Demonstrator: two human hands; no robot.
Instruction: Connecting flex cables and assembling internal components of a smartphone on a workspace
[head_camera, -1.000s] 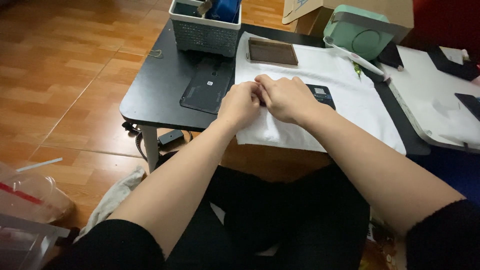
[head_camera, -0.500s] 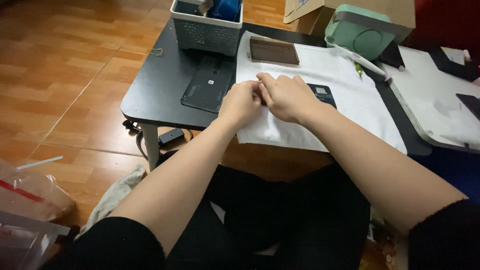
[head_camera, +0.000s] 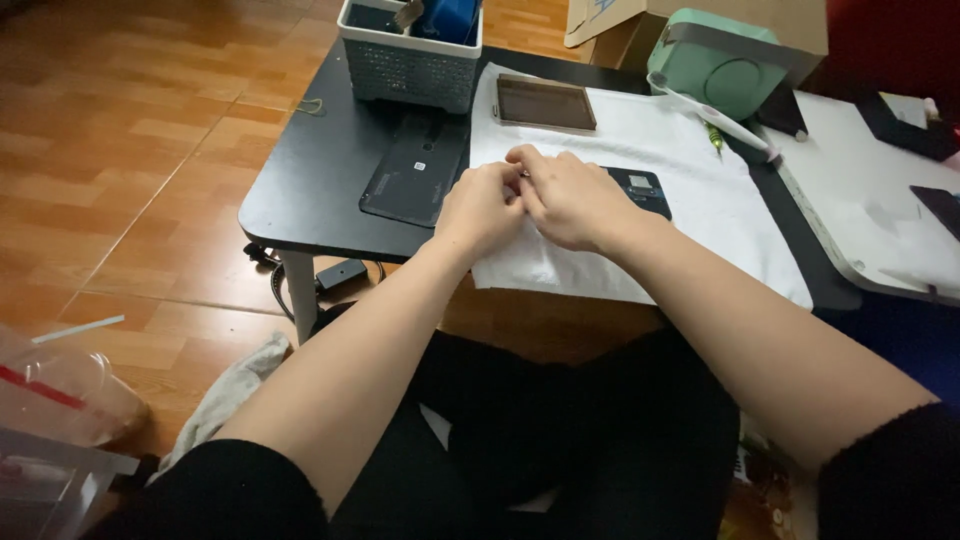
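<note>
My left hand (head_camera: 482, 207) and my right hand (head_camera: 566, 197) meet, fingers curled and fingertips touching, above a white cloth (head_camera: 700, 200) on a low black table (head_camera: 300, 190). Something tiny sits pinched between the fingertips; I cannot make out what it is. A dark phone part (head_camera: 638, 187) lies on the cloth, partly hidden under my right hand. A black phone back cover (head_camera: 415, 170) rests on the table just left of my left hand. A brown-rimmed flat panel (head_camera: 545, 102) lies further back on the cloth.
A grey basket (head_camera: 410, 60) with tools stands at the table's far left. A mint-green device (head_camera: 725, 65) and a white pen-like tool (head_camera: 710, 115) lie at the back right. A white board (head_camera: 880, 210) lies to the right. Wooden floor, plastic containers (head_camera: 50, 420) on the left.
Both hands stay together over the cloth; only the fingers shift slightly.
</note>
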